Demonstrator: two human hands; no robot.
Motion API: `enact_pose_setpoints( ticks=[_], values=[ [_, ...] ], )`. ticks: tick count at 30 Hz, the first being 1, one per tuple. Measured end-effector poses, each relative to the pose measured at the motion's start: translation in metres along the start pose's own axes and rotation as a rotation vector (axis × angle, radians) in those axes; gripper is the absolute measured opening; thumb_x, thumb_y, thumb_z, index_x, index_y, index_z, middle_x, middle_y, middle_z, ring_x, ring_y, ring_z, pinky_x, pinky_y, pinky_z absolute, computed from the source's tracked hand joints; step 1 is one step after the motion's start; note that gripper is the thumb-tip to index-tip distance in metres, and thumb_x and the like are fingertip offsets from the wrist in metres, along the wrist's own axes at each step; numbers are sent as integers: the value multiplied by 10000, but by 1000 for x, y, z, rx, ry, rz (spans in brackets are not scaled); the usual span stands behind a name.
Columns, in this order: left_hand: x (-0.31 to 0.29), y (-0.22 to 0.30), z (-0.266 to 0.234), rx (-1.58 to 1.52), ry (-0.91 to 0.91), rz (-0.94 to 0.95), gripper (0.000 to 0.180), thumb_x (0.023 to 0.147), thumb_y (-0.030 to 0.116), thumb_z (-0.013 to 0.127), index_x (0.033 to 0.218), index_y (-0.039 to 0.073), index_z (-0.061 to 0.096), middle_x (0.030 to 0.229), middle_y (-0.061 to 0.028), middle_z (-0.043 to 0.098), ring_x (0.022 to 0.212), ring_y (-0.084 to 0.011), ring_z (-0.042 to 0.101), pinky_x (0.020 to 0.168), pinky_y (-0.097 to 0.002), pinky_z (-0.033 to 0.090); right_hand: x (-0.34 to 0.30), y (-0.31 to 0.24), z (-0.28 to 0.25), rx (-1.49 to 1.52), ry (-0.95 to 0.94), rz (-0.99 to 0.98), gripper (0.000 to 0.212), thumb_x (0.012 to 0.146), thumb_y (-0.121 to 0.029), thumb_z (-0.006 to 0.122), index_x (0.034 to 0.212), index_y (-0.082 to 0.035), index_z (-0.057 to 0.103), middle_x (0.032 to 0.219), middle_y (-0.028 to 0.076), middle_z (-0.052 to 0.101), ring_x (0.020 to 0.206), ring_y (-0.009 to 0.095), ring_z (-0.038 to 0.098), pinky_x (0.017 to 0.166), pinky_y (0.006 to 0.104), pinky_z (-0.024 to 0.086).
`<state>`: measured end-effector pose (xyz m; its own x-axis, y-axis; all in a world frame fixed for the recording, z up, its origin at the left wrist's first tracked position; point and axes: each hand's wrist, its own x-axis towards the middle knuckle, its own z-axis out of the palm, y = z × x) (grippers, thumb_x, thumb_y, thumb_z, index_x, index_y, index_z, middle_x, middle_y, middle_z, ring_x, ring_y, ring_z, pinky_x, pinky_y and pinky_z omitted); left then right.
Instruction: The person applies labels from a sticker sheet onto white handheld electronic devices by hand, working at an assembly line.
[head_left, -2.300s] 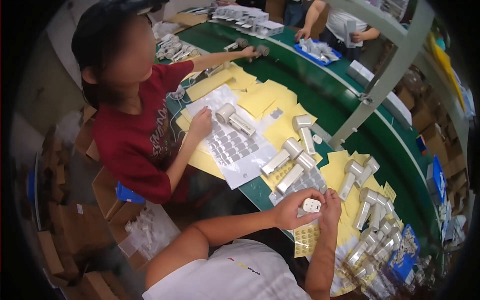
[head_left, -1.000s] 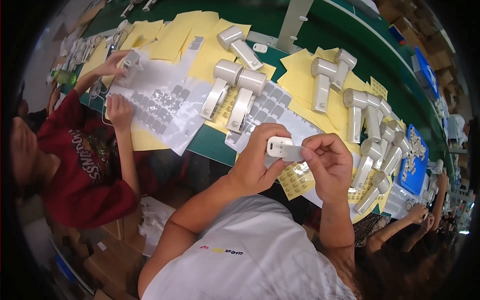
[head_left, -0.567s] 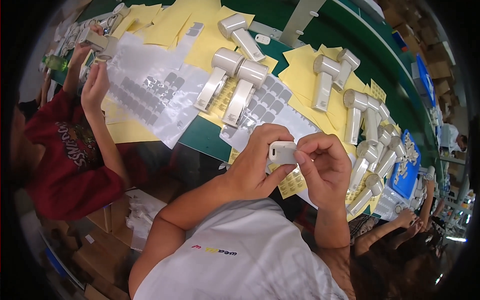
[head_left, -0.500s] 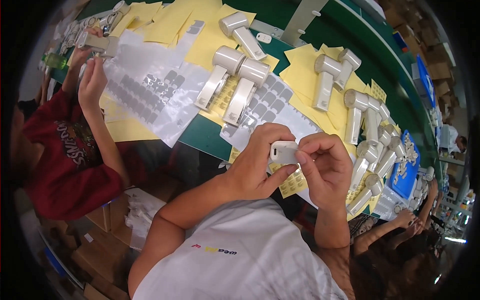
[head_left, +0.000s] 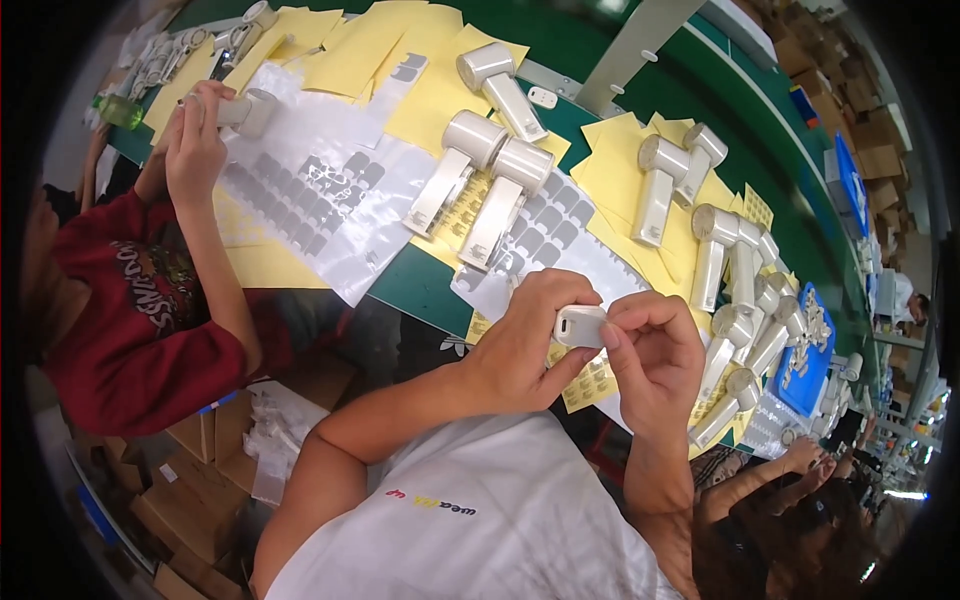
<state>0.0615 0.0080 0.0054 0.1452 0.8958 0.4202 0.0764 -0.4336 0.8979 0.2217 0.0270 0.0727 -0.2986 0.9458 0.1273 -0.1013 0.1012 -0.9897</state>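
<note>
Between my hands is a white device (head_left: 575, 326) with a rounded end, a small dark charging port and a greyish flat face. My left hand (head_left: 530, 335) is closed around it, with the thumb below. My right hand (head_left: 655, 350) pinches thumb and forefinger at the right edge of that face; whether a thin sticker is between them cannot be made out. The rest of the device is hidden by my hands. Just beyond, a clear sheet of grey stickers (head_left: 548, 222) lies partly under two cream devices, each with a round head and a handle (head_left: 490, 225).
More cream devices (head_left: 655, 195) stand on yellow sheets (head_left: 610, 165) to the right, near a blue tray (head_left: 812, 375) of small parts. Another sticker sheet (head_left: 345, 235) lies left on the green table (head_left: 420, 290). A co-worker in a red shirt (head_left: 150, 330) handles a similar device at left.
Both hands and the device have shifted slightly right and lower in the picture. The co-worker on the left has turned and lowered the device they hold. My grip looks much the same.
</note>
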Motion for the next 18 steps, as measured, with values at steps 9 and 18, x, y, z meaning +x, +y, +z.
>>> enact_pose_setpoints(
  ticks=[9,18],
  values=[
    [1,0,-1,14,-6,37,549,807,-6,714,1286,7,446,1231,-200,511,1117,-392,514,976,-442,404,-1,0,1,-18,0,-5,170,906,95,673,1032,24,584,986,97,627,902,138,619,830,267,525],
    [2,4,-1,-6,-9,40,587,780,25,745,1282,12,441,1211,-195,508,1083,-381,509,946,-436,401,-2,-3,3,-66,3,-18,171,898,93,682,1023,18,592,974,91,628,896,134,625,833,261,532]
  ],
)
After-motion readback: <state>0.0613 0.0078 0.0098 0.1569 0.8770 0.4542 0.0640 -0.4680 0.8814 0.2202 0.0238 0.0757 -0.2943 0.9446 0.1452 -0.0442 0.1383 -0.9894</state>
